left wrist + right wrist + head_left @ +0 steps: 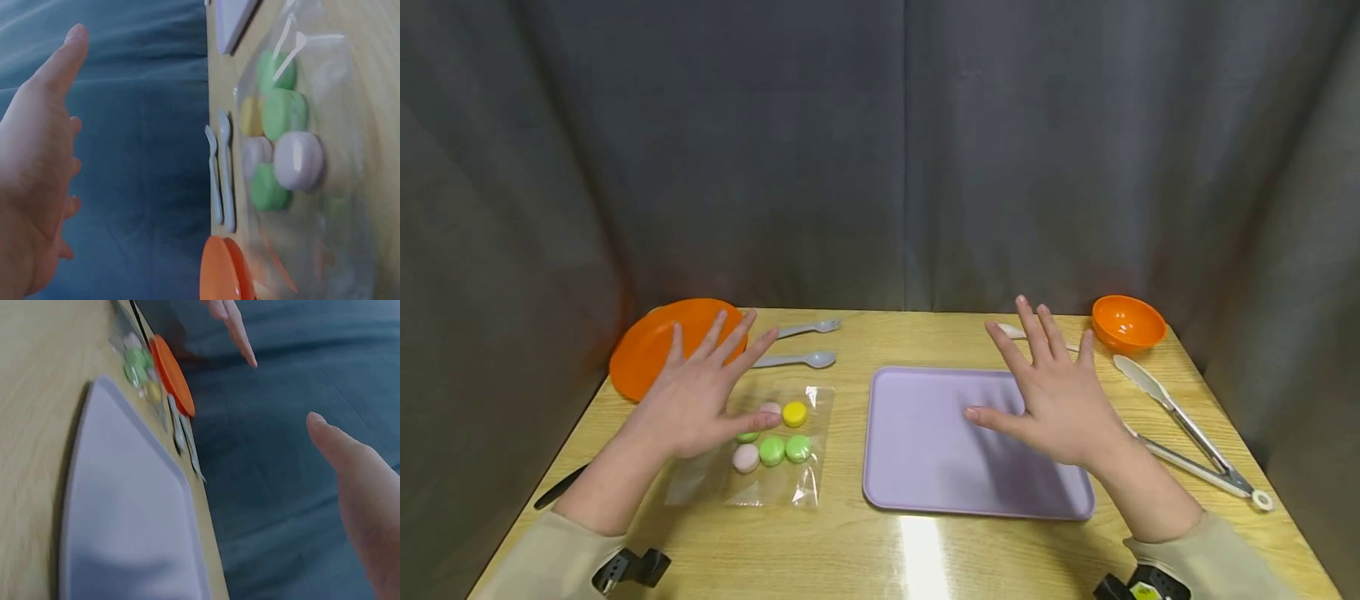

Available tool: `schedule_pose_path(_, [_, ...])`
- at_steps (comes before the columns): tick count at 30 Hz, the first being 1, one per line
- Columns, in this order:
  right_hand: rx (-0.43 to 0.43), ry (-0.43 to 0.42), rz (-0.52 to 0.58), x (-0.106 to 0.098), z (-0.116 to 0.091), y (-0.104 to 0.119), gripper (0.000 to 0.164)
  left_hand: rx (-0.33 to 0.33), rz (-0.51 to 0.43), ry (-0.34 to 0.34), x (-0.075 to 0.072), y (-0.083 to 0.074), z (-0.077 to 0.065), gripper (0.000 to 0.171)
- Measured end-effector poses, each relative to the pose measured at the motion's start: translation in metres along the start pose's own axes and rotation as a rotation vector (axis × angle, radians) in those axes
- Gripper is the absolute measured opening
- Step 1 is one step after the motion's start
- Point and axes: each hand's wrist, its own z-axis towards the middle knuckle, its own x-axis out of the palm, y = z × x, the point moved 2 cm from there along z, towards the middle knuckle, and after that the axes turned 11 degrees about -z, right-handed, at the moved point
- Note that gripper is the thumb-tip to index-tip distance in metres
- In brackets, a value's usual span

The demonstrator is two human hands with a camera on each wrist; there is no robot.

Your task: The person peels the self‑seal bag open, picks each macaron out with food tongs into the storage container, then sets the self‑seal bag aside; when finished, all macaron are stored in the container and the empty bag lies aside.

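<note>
Both hands hover over the table with fingers spread and nothing held. The left hand (696, 400) is above a clear plastic bag (816, 483) of macarons, its thumb overlapping the bag in the head view. Inside are green macarons (284, 114), pale pinkish ones (300, 160) and a yellow one (795, 414). An orange plate (647, 354) lies behind that hand. Over the right part of a lavender tray (932, 442) is the right hand (1060, 400), its shadow falling on the tray. The right wrist view shows the tray's surface bare.
A grey fork (812, 327) and a grey spoon (816, 359) lie behind the bag. At the right are an orange bowl (1127, 323), metal tongs (1195, 437) with pale tips, and a whitish utensil (1011, 331) partly hidden. A black handle (559, 487) shows by the left forearm. Dark curtains enclose the table.
</note>
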Motion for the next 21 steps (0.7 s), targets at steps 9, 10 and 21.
schedule_pose_path(9, [-0.117, -0.021, 0.141, 0.025, 0.022, 0.061, 0.105, 0.081, -0.243, 0.081, 0.019, 0.017, -0.020, 0.098])
schedule_pose_path(10, [-0.132, -0.024, 0.170, 0.028, 0.024, 0.068, 0.104, 0.080, -0.261, 0.087, 0.022, 0.020, -0.022, 0.096])
schedule_pose_path(21, [-0.178, 0.086, 0.529, 0.065, 0.035, 0.129, 0.089, 0.033, -0.393, 0.107, 0.059, 0.053, -0.044, 0.076])
